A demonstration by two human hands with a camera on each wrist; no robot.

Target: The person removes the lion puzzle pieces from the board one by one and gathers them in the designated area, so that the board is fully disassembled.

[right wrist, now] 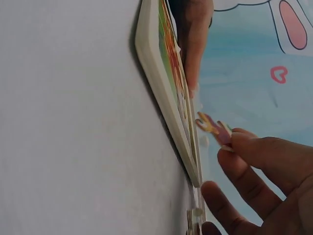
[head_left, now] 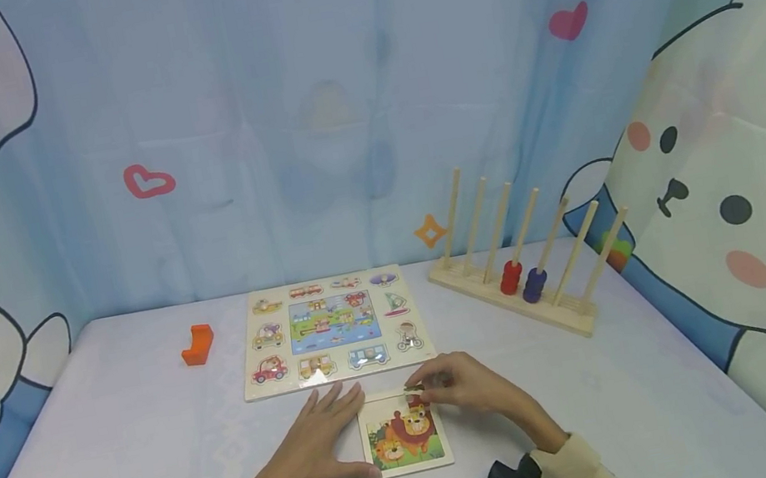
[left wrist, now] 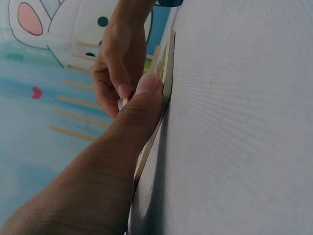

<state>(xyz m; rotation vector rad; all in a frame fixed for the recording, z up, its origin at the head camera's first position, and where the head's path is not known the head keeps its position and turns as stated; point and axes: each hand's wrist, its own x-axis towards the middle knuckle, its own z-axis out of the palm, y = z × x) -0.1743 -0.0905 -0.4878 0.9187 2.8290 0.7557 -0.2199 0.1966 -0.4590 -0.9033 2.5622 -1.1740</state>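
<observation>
A small wooden jigsaw tray point(head_left: 381, 408) with a lion picture lies on the white table in front of the person. Its lower part shows lions on green, while the upper left is bare pale wood. My left hand point(head_left: 318, 444) lies along the tray's left side, fingers extended, its thumb point(left wrist: 149, 84) on the tray's edge. Over the tray's upper right corner, my right hand point(head_left: 462, 382) pinches a small puzzle piece point(right wrist: 215, 129) between thumb and fingers. In the right wrist view the piece stands out from the fingertips, thin and purple and orange; fingers partly cover it in the head view.
Behind the tray lies a larger vehicle puzzle board point(head_left: 253, 389). An orange curved block point(head_left: 199, 346) sits at back left. At back right stands a wooden peg rack point(head_left: 461, 277) with red beads point(head_left: 511, 278) and blue beads point(head_left: 534, 285). A printed curtain point(head_left: 214, 90) hangs behind.
</observation>
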